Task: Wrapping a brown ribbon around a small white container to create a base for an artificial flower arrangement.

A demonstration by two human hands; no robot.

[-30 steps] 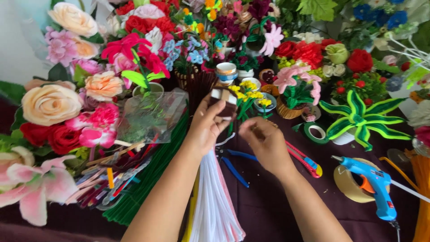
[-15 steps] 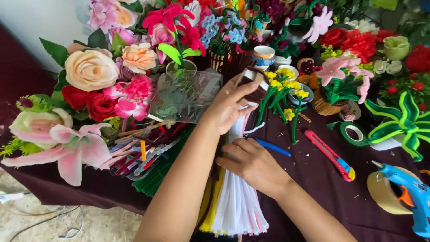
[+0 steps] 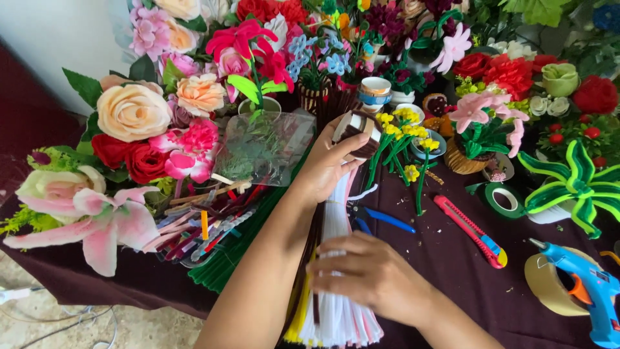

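A table (image 3: 491, 304) draped in dark maroon cloth stands against a pale wall, crowded with handmade flowers. Near its middle the left hand (image 3: 329, 165) is closed around a small brown-and-white striped roll (image 3: 358, 129), fingers curled over it and thumb underneath, holding it up above a long bundle of white pipe cleaners (image 3: 339, 284). The right hand (image 3: 371, 274) lies lower on that bundle, fingers bent loosely over the white stems and pressing them down; it grips nothing else. Green and yellow stems lie alongside the white ones. Just right of the hands lie blue-handled pliers (image 3: 384, 218) and a red utility knife (image 3: 471, 231), with a green tape roll (image 3: 507, 199) beyond and a blue glue gun (image 3: 591, 291) at the edge. To the left, a clear plastic bag (image 3: 265, 148) rests among large roses and a pink lily (image 3: 97, 223).
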